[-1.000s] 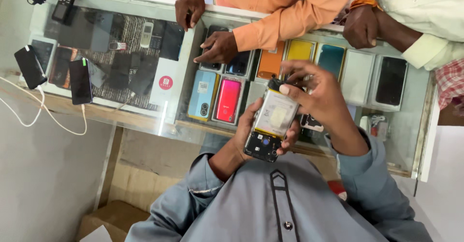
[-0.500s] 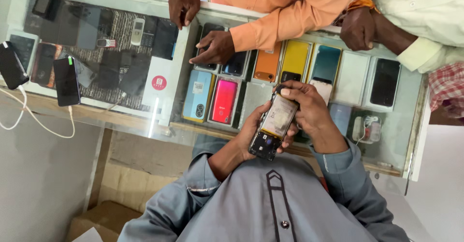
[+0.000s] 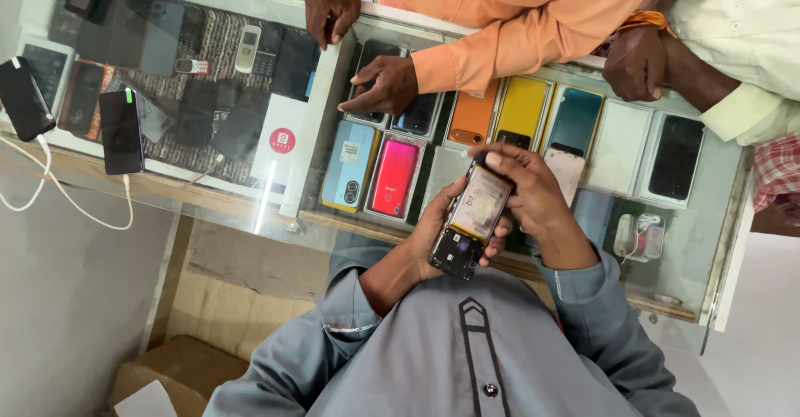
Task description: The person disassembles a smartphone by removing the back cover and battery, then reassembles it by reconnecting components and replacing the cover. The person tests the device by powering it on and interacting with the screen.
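Over the glass surface [image 3: 275,209], close to the chest, holding up an opened phone [image 3: 471,217] with its back cover off: left hand [image 3: 437,234] cupping the lower end with fingers curled under it, right hand [image 3: 537,204] pinching the top end, thumb pressing the upper edge. Probably doing best by gripping only the rim and staying off the exposed board. Keeping close to the body, with other people's hands [image 3: 379,84] resting on the far side and open room lying only toward the lap.

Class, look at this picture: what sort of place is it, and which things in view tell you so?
Most likely a mobile phone shop or repair counter. A glass display counter holds rows of boxed phones such as a red boxed phone, and the person's hands hold an opened black phone with its insides showing.
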